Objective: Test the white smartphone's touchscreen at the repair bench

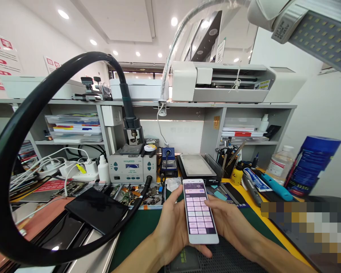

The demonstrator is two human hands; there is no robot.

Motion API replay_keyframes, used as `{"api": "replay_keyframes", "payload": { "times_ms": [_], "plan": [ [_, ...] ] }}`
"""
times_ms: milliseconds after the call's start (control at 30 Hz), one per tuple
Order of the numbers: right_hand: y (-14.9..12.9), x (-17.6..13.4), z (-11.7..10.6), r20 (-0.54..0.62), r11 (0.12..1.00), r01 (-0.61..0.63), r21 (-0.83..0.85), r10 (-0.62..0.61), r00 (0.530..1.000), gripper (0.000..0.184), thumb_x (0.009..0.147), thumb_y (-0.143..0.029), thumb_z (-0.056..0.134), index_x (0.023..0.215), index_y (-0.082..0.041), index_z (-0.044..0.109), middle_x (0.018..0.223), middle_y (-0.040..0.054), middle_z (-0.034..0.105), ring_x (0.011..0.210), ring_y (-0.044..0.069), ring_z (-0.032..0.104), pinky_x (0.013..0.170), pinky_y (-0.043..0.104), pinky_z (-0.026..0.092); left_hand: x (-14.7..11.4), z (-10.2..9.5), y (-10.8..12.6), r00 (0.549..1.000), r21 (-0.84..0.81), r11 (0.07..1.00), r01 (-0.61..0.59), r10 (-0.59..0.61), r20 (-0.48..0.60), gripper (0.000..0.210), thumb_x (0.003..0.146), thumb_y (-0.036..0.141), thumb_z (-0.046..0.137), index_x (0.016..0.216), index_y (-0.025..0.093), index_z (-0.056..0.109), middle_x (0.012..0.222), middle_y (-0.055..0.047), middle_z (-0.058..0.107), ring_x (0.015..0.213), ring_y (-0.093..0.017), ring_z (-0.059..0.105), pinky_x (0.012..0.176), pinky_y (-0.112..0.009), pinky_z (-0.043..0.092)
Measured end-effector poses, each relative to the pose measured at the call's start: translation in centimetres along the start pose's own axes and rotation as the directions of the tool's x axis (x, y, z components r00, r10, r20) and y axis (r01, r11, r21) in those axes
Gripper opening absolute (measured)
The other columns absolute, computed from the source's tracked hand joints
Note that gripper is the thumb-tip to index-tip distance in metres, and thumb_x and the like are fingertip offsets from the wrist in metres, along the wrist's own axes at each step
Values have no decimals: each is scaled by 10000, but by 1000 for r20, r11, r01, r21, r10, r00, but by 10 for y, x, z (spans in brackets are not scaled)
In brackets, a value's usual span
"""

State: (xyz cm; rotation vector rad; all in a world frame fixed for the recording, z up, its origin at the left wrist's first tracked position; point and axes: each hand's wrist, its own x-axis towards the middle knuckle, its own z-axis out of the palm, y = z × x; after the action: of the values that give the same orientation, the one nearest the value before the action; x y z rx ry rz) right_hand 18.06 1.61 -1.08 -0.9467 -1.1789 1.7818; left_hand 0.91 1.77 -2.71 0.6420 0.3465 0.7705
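A white smartphone (200,216) is held upright, tilted toward me, above the work mat. Its lit screen shows a grid of pale buttons on a dark background. My left hand (173,216) grips the phone from its left side, the thumb along the edge and some fingers behind and below it. My right hand (227,216) is at the phone's right side, the thumb over the screen near the upper right buttons. The right hand's other fingers are hidden behind the phone.
A hot-air station (132,167) with a thick black hose (5,151) stands left. In front lies a tray of small parts (143,195), beside a black tablet-like panel (96,210). A heating plate (197,165) sits behind the phone. Bottles, a blue can (312,165) and tools line the right.
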Motion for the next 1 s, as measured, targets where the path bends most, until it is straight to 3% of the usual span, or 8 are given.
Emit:
{"api": "replay_keyframes", "payload": {
  "times_ms": [133, 467, 1000],
  "plan": [
    [-1, -1, 0, -6, 1000, -26, 15, 27, 1000, 383, 945, -463, 500, 1208, -233, 655, 1012, 52, 719, 962, 257, 623, 857, 391, 477, -1, 0, 0, 1000, 9, 1000, 5, -5, -2, 756, 881, 743, 404, 1285, 144, 628, 1001, -140, 598, 851, -308, 669, 545, -407, 612],
    [0, 1, -2, -2, 999, -30, 25, 31, 1000, 390, 943, -441, 504, 1240, -230, 644, 1073, 61, 733, 1030, 264, 628, 900, 392, 452, 0, 2, 1, 1000, 20, 1000, 0, 0, -4, 731, 889, 732, 406, 1274, 156, 638, 993, -129, 595, 850, -301, 666, 545, -409, 610],
    [-1, 1, 2, -40, 999, -42, 25, 43, 998, 338, 926, -429, 503, 1149, -218, 644, 940, 55, 731, 923, 260, 629, 807, 382, 465, 1, 3, -1, 999, 40, 999, 6, -4, -45, 731, 877, 736, 421, 1293, 171, 627, 1017, -145, 624, 859, -309, 657, 522, -412, 602]
  ]
}}
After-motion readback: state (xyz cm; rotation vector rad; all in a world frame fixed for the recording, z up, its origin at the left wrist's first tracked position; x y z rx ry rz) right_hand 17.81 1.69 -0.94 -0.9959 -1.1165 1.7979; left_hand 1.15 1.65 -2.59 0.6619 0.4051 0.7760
